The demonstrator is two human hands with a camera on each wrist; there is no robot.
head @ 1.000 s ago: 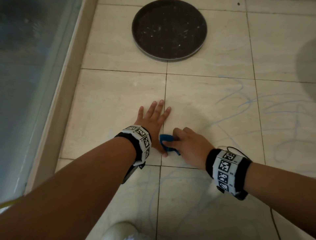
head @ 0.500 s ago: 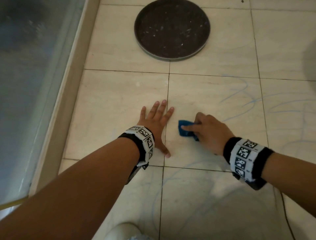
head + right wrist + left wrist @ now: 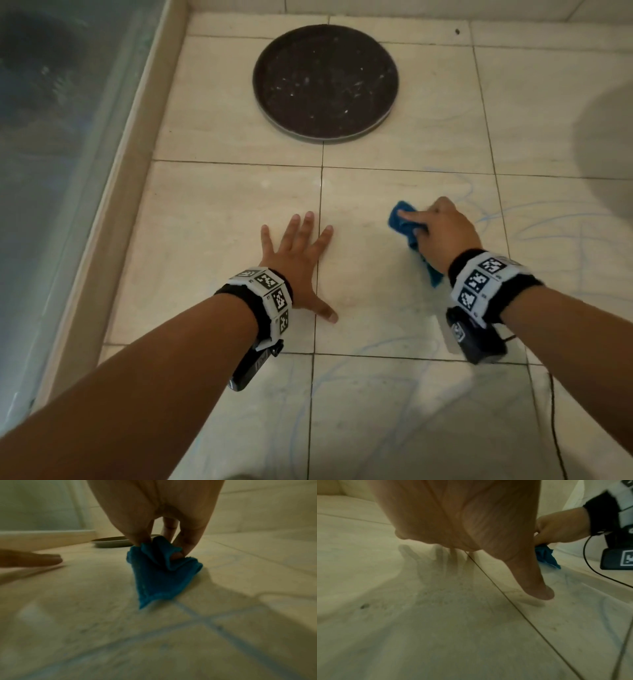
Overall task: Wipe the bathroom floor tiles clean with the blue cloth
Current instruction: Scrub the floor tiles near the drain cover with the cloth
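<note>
The right hand (image 3: 445, 233) grips the bunched blue cloth (image 3: 404, 219) on the beige floor tiles (image 3: 376, 308), the left hand (image 3: 294, 253) rests flat with fingers spread, and blue scribble marks (image 3: 548, 219) to the right remain unwiped.

- Dim indoor light throughout; the glossy beige floor tiles (image 3: 212, 219) carry soft pale sheen patches toward the near side of the head view.
- A broad soft shadow darkens the far right.
- Both wrist views are murky, greenish and soft; the crumpled blue cloth (image 3: 159, 573) smears, and the tiles blur towards the frame edges.
- Straight grout lines bow at the head view's margins.
</note>
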